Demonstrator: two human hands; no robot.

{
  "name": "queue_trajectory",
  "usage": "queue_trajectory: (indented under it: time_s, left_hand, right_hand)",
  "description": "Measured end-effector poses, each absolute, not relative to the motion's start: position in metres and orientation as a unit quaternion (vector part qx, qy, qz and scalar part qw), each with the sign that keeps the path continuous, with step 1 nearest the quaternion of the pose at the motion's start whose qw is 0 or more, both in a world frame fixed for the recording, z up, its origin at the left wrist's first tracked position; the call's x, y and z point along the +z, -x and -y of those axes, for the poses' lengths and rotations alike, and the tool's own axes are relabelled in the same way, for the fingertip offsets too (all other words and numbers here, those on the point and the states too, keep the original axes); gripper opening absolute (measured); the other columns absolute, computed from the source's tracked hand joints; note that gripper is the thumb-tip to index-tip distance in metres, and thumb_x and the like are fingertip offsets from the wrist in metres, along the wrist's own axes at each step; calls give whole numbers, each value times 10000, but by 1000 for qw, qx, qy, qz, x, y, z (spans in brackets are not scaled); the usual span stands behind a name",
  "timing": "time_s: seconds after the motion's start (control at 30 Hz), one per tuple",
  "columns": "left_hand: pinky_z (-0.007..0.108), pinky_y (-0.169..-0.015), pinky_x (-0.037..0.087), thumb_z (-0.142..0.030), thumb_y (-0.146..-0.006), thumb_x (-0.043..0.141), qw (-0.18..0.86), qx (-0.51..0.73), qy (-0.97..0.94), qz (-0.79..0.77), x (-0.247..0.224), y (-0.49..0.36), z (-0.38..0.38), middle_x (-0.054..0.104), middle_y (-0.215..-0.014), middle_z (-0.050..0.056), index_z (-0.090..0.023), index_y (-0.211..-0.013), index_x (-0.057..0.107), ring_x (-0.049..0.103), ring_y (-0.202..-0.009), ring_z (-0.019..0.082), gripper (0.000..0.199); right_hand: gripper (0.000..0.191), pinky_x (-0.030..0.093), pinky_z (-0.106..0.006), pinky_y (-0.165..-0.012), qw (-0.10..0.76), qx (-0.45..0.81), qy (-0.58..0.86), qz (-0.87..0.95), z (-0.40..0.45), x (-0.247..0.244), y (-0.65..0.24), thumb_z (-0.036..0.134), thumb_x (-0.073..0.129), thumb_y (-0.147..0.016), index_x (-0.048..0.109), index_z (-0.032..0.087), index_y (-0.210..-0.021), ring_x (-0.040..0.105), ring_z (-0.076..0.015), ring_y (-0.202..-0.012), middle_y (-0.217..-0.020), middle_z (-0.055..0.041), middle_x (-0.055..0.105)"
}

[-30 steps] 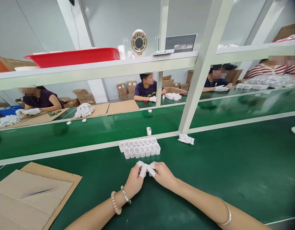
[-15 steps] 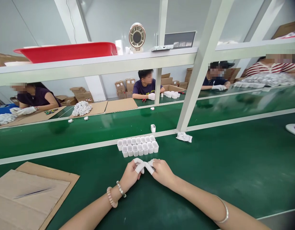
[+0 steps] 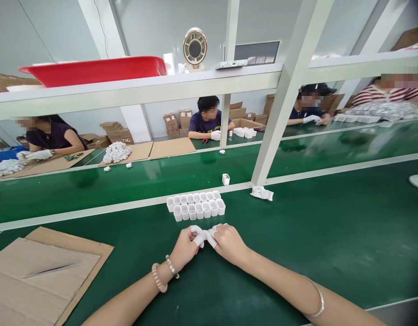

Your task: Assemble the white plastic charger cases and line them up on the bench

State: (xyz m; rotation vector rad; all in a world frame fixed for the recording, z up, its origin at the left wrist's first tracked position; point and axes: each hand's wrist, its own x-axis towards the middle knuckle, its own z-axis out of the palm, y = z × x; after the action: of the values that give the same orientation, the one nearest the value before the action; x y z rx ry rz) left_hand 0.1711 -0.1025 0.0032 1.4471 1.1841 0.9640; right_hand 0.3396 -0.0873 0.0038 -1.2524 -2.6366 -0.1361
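The left hand (image 3: 185, 248), lower centre of the frame, is wearing white finger covers (image 3: 199, 240) on thumb and fingertip. Its wrist (image 3: 166, 273) is carrying two beaded bracelets: one of large, pale pinkish-beige round beads (image 3: 157, 277), one slimmer, with whitish and darker beads (image 3: 172, 267). The right hand (image 3: 232, 244) is bearing similar white covers (image 3: 211, 239). A thin, silver-coloured bangle (image 3: 321, 300) is encircling the right forearm (image 3: 280, 267), lower right.

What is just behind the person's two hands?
Behind the left hand and right hand stand two rows of white cups, then a pale rail and, beyond it, a lone cup. The fingers cover whatever may be pinched between them.
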Motion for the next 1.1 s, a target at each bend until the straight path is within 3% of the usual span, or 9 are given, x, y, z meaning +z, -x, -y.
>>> queue_trajectory:
  time_s: [0.33, 0.67, 0.83, 1.1]
  left_hand:
    - [197, -403, 276, -288, -737, 544, 480, 415, -581, -509, 1, -171, 104, 500, -498, -51, -164, -662, 531, 371, -382, 57, 145]
    - [196, -407, 283, -282, -756, 549, 473, 424, -579, -511, 0, -173, 106, 507, -505, -50, -163, -674, 538, 385, -379, 56, 145]
    - [198, -415, 325, -310, -758, 609, 471, 424, -598, -491, 1, -171, 105, 518, -549, -47, -156, -731, 557, 413, -401, 60, 164]
    - [201, -437, 350, -369, -796, 627, 483, 420, -612, -464, 3, -170, 103, 527, -603, -45, -143, -861, 585, 423, -424, 57, 238]
  right_hand:
    - [233, 317, -293, -604, 76, -39, 393, 915, 84, 16, -344, 115, 465, -880, 668, 132, -769, 610, -181, -696, -780, -71, 678]
    - [205, 365, -286, -641, 71, -21, 386, 919, 82, 17, -346, 29, 493, -763, 668, 127, -806, 606, -197, -727, -829, -98, 679]
    - [224, 379, -295, -636, 98, 1, 397, 913, 80, 14, -348, 58, 467, -830, 678, 125, -866, 612, -207, -723, -829, -98, 681]
    - [272, 415, -278, -623, 184, 52, 425, 885, 74, 8, -352, 176, 432, -931, 674, 138, -812, 621, -192, -687, -772, -83, 679]
